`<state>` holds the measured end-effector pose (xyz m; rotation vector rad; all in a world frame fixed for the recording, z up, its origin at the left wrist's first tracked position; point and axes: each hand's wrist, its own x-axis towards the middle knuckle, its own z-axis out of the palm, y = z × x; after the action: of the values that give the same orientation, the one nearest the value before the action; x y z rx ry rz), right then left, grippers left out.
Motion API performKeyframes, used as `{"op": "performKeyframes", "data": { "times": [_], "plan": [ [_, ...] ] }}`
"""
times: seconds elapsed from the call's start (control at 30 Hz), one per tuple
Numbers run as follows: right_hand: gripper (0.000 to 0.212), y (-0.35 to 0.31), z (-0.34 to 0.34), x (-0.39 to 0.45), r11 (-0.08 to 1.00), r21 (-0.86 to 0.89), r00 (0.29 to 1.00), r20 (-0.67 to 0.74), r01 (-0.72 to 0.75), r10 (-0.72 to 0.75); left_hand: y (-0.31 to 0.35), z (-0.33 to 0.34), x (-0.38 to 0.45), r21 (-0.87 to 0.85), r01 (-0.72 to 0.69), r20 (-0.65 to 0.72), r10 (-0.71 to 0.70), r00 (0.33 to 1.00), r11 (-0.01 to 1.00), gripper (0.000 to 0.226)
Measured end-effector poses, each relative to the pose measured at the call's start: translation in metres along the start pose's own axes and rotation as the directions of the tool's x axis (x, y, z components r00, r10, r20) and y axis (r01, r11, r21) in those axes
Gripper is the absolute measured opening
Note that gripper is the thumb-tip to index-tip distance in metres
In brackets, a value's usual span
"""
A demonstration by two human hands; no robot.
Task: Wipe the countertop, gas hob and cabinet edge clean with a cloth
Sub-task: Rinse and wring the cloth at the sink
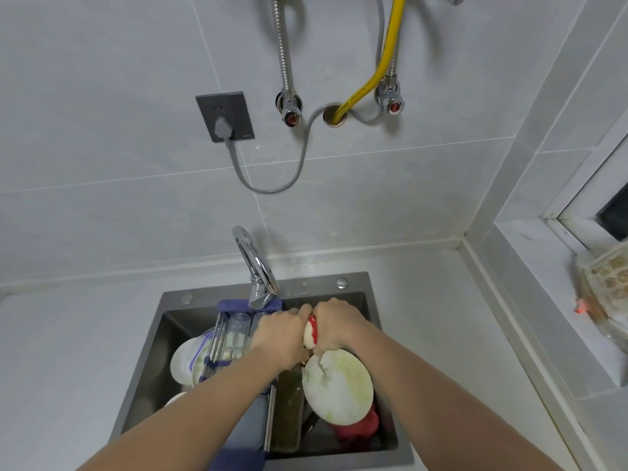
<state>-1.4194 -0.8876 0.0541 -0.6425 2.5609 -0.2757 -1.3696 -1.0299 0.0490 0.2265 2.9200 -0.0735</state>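
Over the dark sink (pixel 380 300) both my hands grip a red and white cloth (pixel 312 332) bunched between them. My left hand (pixel 279 334) holds its left end and my right hand (pixel 334 324) holds its right end. Water drips from the cloth onto a white plate (pixel 339 389) smeared with green below. The pale grey countertop (pixel 68 351) runs on both sides of the sink. The gas hob and the cabinet edge are out of view.
A chrome tap (pixel 255 266) rises behind the sink. A blue drain rack (pixel 224 334) with glasses and plates fills the sink's left half; a red item (pixel 360 428) lies under the plate. A plastic bag (pixel 605 287) sits on the window sill at right.
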Motion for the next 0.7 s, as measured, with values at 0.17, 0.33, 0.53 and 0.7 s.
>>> {"op": "performKeyframes", "data": {
  "times": [0.17, 0.33, 0.53, 0.7],
  "plan": [
    [0.063, 0.005, 0.004, -0.003, 0.972, 0.216, 0.994, 0.067, -0.094, 0.081, -0.012, 0.027, -0.018, -0.014, 0.052, -0.153, -0.053, 0.987, 0.999, 0.102],
    [0.058, 0.007, 0.008, -0.018, 0.929, 0.358, 0.986, 0.162, -0.096, 0.04, -0.014, 0.036, -0.022, -0.072, -0.032, -0.224, 0.015, 0.975, 0.997, 0.076],
    [0.056, 0.019, 0.015, -0.026, 0.86, 0.482, 0.976, 0.207, -0.166, 0.072, -0.009, 0.028, -0.02, -0.211, -0.176, -0.283, 0.112, 0.953, 0.962, 0.089],
    [0.056, 0.027, 0.012, -0.035, 0.8, 0.533, 0.912, 0.409, -0.274, 0.039, -0.008, 0.038, -0.032, -0.03, -0.321, -0.293, 0.299, 0.908, 0.947, 0.11]
  ]
}}
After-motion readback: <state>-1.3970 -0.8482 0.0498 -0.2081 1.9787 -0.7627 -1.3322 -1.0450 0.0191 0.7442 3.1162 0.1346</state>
